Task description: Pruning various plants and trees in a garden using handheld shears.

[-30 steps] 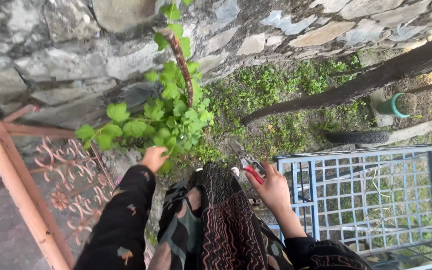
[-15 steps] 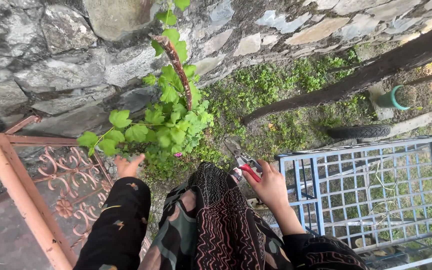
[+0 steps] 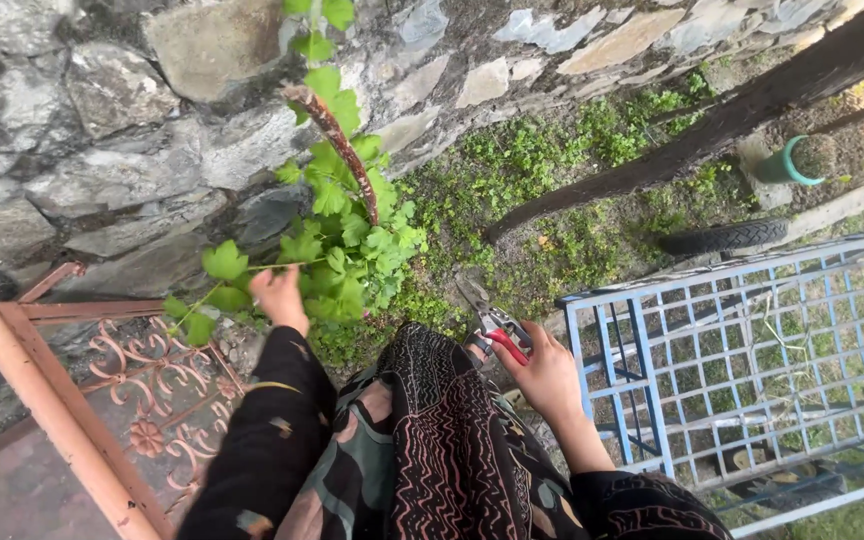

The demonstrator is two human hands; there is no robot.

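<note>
From the head camera I see my own arms and lap. Both arms wear long black sleeves scattered with small pale leaf-like motifs, the cuffs ending at the wrists. My left hand (image 3: 279, 296) and right hand (image 3: 548, 377) are bare, with no rings or gloves showing. Over my lap hangs dark fabric: a black panel with wavy pinkish-brown stripes, beside a green-and-black patterned piece.
</note>
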